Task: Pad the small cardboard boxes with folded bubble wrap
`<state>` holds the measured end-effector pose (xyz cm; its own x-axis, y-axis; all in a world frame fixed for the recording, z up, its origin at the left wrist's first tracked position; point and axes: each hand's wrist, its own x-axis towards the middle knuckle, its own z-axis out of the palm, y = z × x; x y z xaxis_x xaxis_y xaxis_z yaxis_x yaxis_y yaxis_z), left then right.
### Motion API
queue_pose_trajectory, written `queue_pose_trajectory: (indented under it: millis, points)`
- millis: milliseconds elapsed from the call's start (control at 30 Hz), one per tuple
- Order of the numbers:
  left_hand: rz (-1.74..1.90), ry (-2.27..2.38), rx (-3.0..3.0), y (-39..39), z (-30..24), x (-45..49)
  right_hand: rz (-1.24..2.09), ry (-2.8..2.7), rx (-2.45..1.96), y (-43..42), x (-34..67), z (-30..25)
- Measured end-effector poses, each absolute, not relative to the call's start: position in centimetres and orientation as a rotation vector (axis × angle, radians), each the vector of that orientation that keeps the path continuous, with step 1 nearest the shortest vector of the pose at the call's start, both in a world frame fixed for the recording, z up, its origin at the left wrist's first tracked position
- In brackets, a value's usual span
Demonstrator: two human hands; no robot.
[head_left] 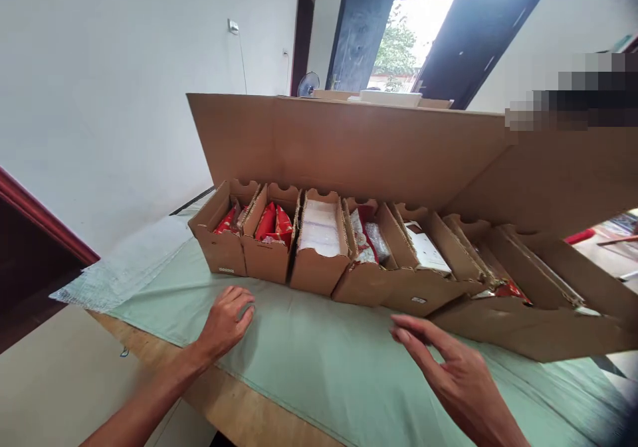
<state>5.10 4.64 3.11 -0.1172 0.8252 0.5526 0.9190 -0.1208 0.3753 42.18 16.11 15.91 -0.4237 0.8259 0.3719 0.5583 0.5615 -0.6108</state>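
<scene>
we see a large cardboard sheet [349, 148] standing as a backdrop behind a row of open cardboard boxes [319, 248], all on a pale green cloth [323, 367] that covers a wooden table [239, 414]. the boxes stand side by side and touching, near the far edge of the cloth, well in front of both hands. judged from this layout, we do best to keep the cloth flat and reach for one box at a time, so that the row does not shift. left to right, the boxes hold red packets [274, 224], a stack of white sheets [319, 228], clear-wrapped packets [366, 238] and a white card [426, 251]; the rightmost contents are hard to tell. our left hand [226, 321] rests palm down on the cloth, fingers loosely spread, holding nothing. our right hand [456, 374] hovers above the cloth, unclenched and empty, fingers pointing left.
</scene>
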Motion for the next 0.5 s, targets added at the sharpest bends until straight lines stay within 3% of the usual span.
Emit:
queue_pose_trajectory:
  millis: [233,500]
  points:
    - [-1.071,-2.083,-2.069,8.1,0.0,4.9,0.197,-2.6,-0.382,21.3,22.3,28.7]
    - [-1.012,-2.124,-2.095,7.8,0.1,5.1,-0.06,-3.216,-0.224,26.1,2.1,27.8]
